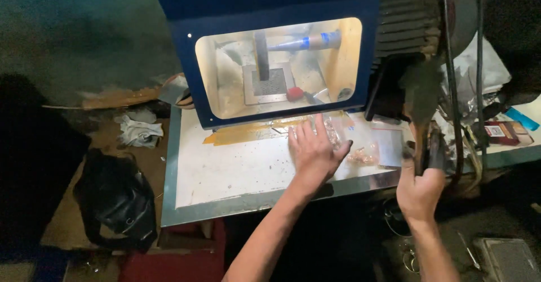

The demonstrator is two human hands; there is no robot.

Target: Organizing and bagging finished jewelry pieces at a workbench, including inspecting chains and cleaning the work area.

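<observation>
I am pressing my left hand (pixel 313 152) flat on the counter (pixel 225 169), fingers (pixel 307 132) spread wide and gripping nothing. Under my fingertips, toward 12 o'clock, a clear plastic bag (pixel 389 144) is lying on the white surface, and a little heap of small coppery pieces (pixel 362 157) is sitting just beside my thumb at 3 o'clock. My right hand (pixel 420 189) is reaching up at the counter's right edge, fingers curled tight around a dark lever handle (pixel 424 146) that is hanging down from the dusty motor housing (pixel 408 22) above. At 12 o'clock from my left hand a blue cabinet (pixel 276 11) is standing with a lit window, and inside it a dark post is coming down onto a square metal grid plate (pixel 270 83), with a red knob (pixel 295 93) just beside the plate. Well off at 9 o'clock, a black bag (pixel 115 200) is lying on the floor, and a crumpled rag (pixel 138 131) is resting near the counter's far left corner.
</observation>
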